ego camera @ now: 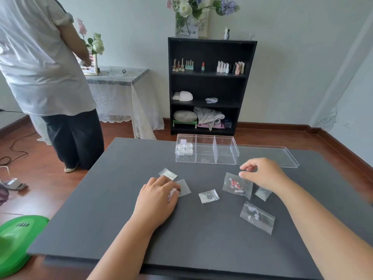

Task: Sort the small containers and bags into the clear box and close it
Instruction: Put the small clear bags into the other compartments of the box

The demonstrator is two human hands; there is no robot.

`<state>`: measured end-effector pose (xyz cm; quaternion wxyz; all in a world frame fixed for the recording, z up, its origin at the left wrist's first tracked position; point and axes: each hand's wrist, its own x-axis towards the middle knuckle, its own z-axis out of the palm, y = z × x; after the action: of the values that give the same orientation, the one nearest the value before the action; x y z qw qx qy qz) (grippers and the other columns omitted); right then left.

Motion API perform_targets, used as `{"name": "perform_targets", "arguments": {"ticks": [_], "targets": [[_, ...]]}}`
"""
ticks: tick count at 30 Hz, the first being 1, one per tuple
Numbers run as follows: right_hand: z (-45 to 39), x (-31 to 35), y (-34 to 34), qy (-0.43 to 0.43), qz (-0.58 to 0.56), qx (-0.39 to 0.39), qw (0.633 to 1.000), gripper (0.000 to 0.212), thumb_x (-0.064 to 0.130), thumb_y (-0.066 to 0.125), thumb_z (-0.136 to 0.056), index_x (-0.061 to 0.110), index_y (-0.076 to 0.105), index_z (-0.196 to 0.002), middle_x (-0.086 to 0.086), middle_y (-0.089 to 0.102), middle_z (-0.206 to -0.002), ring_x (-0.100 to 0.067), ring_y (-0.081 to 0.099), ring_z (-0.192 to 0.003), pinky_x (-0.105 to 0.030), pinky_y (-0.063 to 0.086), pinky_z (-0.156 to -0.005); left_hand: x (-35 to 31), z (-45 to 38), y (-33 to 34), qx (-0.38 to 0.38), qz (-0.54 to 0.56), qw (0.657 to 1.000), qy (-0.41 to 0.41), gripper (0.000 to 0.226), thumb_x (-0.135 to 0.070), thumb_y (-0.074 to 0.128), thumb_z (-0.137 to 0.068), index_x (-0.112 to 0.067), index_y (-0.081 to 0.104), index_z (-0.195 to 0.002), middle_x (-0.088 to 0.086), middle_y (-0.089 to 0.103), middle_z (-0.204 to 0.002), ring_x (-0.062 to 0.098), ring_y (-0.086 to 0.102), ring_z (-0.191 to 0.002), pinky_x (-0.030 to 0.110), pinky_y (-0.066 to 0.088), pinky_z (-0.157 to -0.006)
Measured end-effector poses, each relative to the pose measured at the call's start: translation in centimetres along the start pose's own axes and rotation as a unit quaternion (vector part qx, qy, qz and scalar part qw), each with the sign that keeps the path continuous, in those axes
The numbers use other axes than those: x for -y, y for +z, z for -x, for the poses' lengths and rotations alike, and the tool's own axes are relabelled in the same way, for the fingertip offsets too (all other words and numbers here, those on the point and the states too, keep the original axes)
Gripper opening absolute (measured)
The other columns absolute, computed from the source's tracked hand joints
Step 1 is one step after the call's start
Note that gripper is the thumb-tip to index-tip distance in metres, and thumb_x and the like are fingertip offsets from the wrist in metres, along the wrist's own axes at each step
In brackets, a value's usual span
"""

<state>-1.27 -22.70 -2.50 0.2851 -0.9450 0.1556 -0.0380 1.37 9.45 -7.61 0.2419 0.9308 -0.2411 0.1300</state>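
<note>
A clear box [205, 138] with three compartments stands open at the far side of the grey table [121, 229]; its left compartment holds several small round containers [185, 149]. Its clear lid [268, 157] lies flat to its right. Several small clear bags lie scattered nearer me. My left hand [159, 196] rests palm down on one small bag [184, 187], with another bag [168, 173] just beyond it. My right hand [262, 174] hovers with thumb and forefinger pinched above a bag of red and white beads [237, 184]; whether it touches the bag is unclear.
More bags lie at the centre [208, 196], under my right wrist [262, 193] and front right [257, 217]. A person [46, 77] stands beyond the table's left corner. A black shelf [210, 85] stands against the wall. A green object [16, 241] sits left of the table.
</note>
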Motion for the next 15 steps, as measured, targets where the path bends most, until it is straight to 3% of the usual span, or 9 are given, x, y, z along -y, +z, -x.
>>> {"name": "perform_targets", "arguments": {"ticks": [2, 5, 9, 13, 15], "targets": [[0.4, -0.3, 0.4, 0.025, 0.039, 0.029, 0.999, 0.034, 0.051, 0.071, -0.075, 0.037, 0.067, -0.105, 0.008, 0.063, -0.108, -0.015, 0.058, -0.101, -0.032, 0.048, -0.078, -0.1, 0.4, -0.1, 0.003, 0.014, 1.000, -0.008, 0.017, -0.030, 0.056, -0.090, -0.034, 0.069, -0.099, -0.015, 0.063, -0.103, 0.018, 0.051, -0.093, 0.033, 0.047, -0.080], [1.1, 0.1, 1.3, 0.022, 0.144, 0.063, 0.987, 0.050, 0.063, 0.066, -0.072, 0.040, 0.062, -0.116, 0.005, 0.053, -0.122, -0.025, 0.043, -0.123, -0.043, 0.038, -0.097, -0.4, 1.1, -0.1, 0.001, 0.019, 1.000, -0.013, 0.018, -0.030, 0.057, -0.090, -0.034, 0.068, -0.104, -0.014, 0.061, -0.107, 0.020, 0.051, -0.097, 0.034, 0.046, -0.083], [1.4, 0.8, 1.8, 0.028, 0.138, 0.059, 0.988, 0.048, 0.064, 0.067, -0.071, 0.043, 0.062, -0.113, 0.007, 0.056, -0.114, -0.026, 0.040, -0.122, -0.042, 0.034, -0.092, -0.6, 2.2, 0.0, 0.013, -0.025, 0.999, -0.043, 0.035, -0.042, 0.052, -0.090, -0.037, 0.054, -0.124, -0.013, 0.055, -0.119, 0.021, 0.047, -0.108, 0.033, 0.040, -0.087], [1.8, 1.2, 1.7, 0.030, 0.089, 0.065, 0.993, 0.053, 0.059, 0.077, -0.065, 0.043, 0.062, -0.113, 0.012, 0.060, -0.097, -0.022, 0.046, -0.115, -0.041, 0.031, -0.091, -0.7, 2.7, -0.2, 0.014, -0.021, 0.998, -0.053, 0.042, -0.043, 0.056, -0.088, -0.036, 0.050, -0.128, -0.011, 0.054, -0.112, 0.021, 0.046, -0.105, 0.033, 0.038, -0.086], [2.0, 1.3, 1.6, 0.025, 0.064, 0.055, 0.996, 0.044, 0.050, 0.081, -0.065, 0.036, 0.065, -0.104, 0.008, 0.063, -0.089, -0.020, 0.051, -0.099, -0.039, 0.034, -0.086, -0.8, 2.8, -0.5, 0.002, 0.022, 0.999, -0.038, 0.043, -0.036, 0.064, -0.084, -0.035, 0.052, -0.126, -0.013, 0.051, -0.105, 0.016, 0.047, -0.097, 0.031, 0.041, -0.084]]}}
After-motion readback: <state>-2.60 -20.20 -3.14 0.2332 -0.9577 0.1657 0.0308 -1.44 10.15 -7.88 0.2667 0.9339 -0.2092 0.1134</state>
